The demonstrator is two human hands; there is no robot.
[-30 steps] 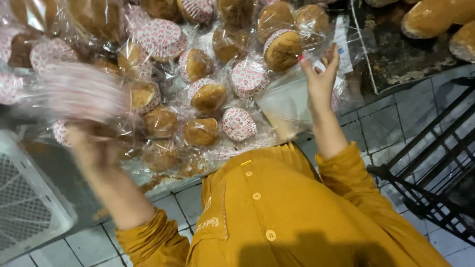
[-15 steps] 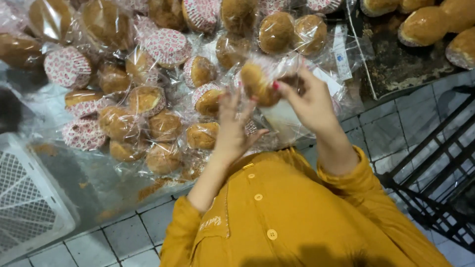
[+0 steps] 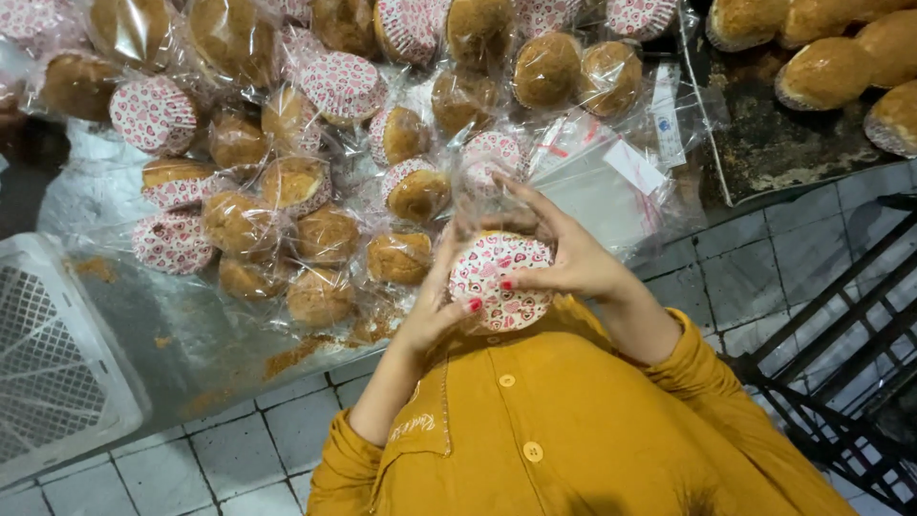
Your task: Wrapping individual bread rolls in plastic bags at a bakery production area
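Heart-patterned paper cup (image 3: pixel 501 282) holding a muffin sits between both hands.

I see a heap of cellophane-wrapped muffins (image 3: pixel 325 229) spread over the worktop, several turned to show pink heart-patterned paper cups (image 3: pixel 153 113). Right of the heap lies a stack of empty clear bags (image 3: pixel 602 191). At upper right, a dark baking tray (image 3: pixel 793 158) carries unwrapped buns (image 3: pixel 831 72). A white plastic crate (image 3: pixel 57 363) sits at left, above a grey tiled floor (image 3: pixel 239 449); black metal bars (image 3: pixel 841 334) stand at right.
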